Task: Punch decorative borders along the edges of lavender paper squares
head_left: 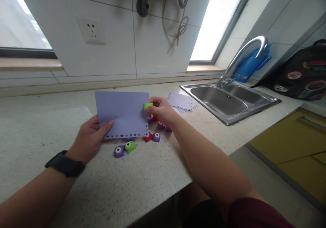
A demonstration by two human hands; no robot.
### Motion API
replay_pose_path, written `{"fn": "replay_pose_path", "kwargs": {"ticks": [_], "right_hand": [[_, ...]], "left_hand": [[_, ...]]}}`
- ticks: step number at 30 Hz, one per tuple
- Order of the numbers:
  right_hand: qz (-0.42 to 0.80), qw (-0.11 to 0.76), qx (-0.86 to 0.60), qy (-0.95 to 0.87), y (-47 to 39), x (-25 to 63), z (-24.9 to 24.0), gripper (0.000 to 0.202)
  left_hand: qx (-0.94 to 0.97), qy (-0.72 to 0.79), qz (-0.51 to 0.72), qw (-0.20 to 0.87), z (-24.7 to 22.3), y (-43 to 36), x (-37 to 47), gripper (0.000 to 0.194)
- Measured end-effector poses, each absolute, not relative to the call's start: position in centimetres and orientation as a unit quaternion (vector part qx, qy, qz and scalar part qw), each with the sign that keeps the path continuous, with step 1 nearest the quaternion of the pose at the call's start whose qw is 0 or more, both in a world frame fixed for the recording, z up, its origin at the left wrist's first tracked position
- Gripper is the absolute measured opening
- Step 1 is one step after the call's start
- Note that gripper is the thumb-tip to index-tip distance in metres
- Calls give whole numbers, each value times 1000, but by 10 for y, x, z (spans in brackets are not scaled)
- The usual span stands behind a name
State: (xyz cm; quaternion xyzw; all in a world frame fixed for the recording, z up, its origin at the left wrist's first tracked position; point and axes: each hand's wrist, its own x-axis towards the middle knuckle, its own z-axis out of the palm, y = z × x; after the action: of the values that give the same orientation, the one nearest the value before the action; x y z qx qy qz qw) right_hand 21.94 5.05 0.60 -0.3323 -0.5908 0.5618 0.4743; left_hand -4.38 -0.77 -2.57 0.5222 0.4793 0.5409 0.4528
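Note:
My left hand grips a lilac sheet of paper by its lower left side, thumb lying on the front. Small punched shapes run along the sheet's bottom edge and up the lower part of its right edge. At that right edge my right hand pinches a green paper punch placed on the paper. On the counter under the sheet lie more small punches: a purple one, a green one, a red one and another purple one. Others are partly hidden behind the sheet and my right hand.
A stack of punched lilac sheets lies beside the steel sink. Tiny paper bits are scattered on the speckled counter. A curved faucet, a blue pitcher-like item and a black bag stand at the right.

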Motion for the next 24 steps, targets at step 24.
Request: {"fn": "replay_pose_path", "kwargs": {"ticks": [24], "right_hand": [[467,474,-454,-593,60,259,20,20]], "left_hand": [[523,474,551,445,-29,-2,-46,52]]}}
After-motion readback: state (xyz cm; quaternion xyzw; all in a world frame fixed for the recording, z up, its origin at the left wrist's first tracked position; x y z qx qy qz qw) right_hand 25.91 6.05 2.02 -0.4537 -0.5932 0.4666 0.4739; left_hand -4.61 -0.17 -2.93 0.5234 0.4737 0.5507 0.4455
